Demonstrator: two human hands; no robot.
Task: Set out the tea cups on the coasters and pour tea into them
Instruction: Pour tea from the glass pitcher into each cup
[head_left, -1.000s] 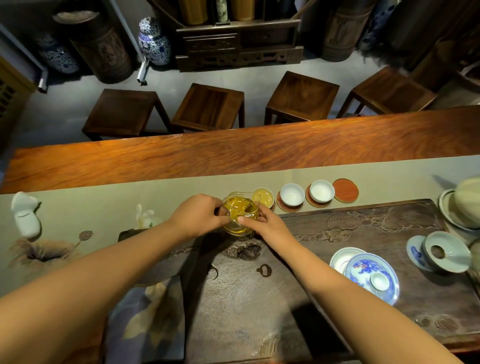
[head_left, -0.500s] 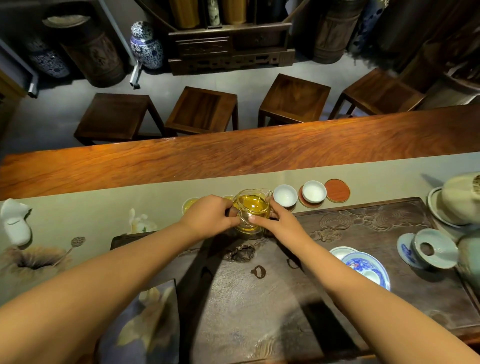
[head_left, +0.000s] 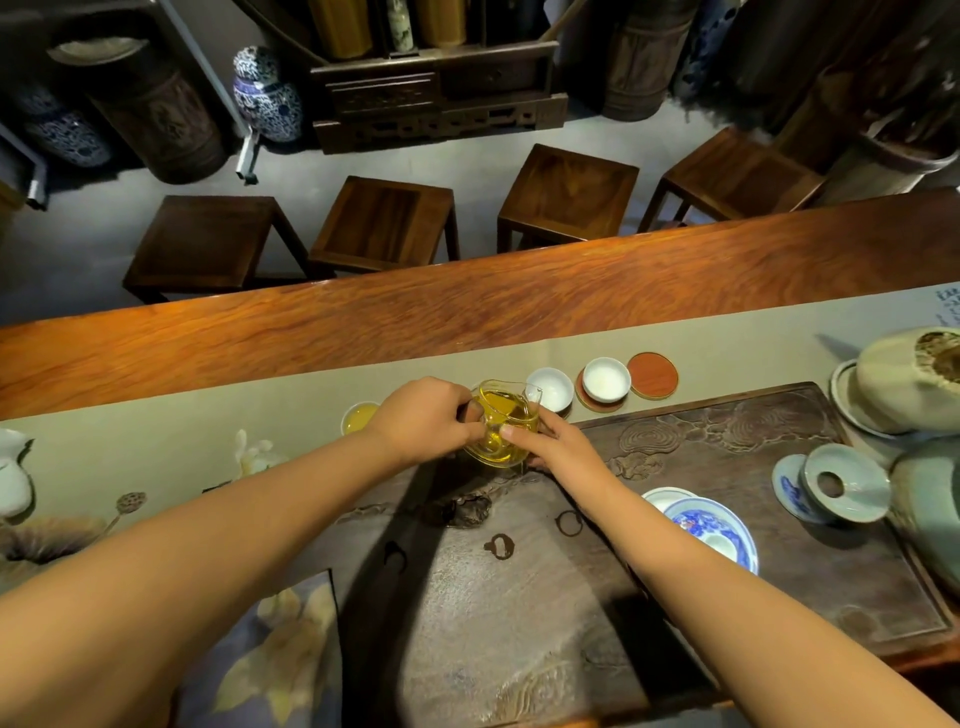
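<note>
A glass pitcher of yellow tea hangs over the far edge of the dark carved tea tray. My left hand grips its handle side, and my right hand steadies its near wall with the fingertips. Its spout points right, toward an empty white cup. A second empty white cup sits on a red coaster. Beyond it lies a bare red coaster. Left of my left hand stands a cup filled with tea. My hands hide anything between that cup and the pitcher.
A blue-and-white lidded bowl and a pale strainer on a saucer sit at the tray's right. A beige cloth-covered pot stands at the far right. A white figurine rests at the left on the grey runner. Several stools stand beyond the table.
Both hands have carried the pitcher to the right along the row of cups. One filled cup now shows to the left of my left hand.
</note>
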